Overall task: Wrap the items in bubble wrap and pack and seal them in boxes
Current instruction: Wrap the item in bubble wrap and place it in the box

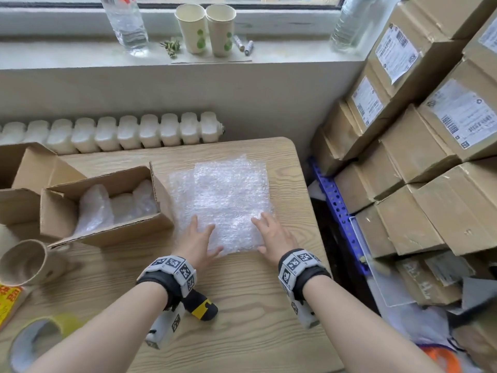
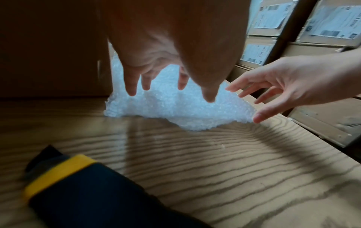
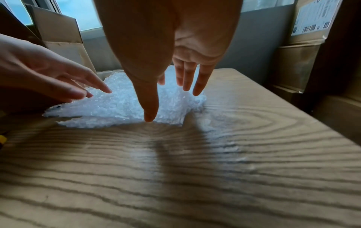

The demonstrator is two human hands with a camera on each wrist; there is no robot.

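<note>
Sheets of clear bubble wrap (image 1: 223, 200) lie flat on the wooden table (image 1: 242, 305), overlapping each other. My left hand (image 1: 197, 238) rests with spread fingers on the near left part of the bubble wrap (image 2: 175, 104). My right hand (image 1: 271, 235) lies the same way on the near right part of the bubble wrap (image 3: 121, 104), thumb tip near its front edge. Both hands hold nothing. To the left stands an open cardboard box (image 1: 53, 211) with wrapped items (image 1: 118, 203) inside.
A black and yellow tool (image 1: 201, 305) lies under my left wrist. A mug (image 1: 29, 262) and a tape roll (image 1: 40, 337) sit at the near left. Stacked labelled cartons (image 1: 419, 146) fill the right side. Cups (image 1: 204, 28) and bottles (image 1: 126, 22) stand on the windowsill.
</note>
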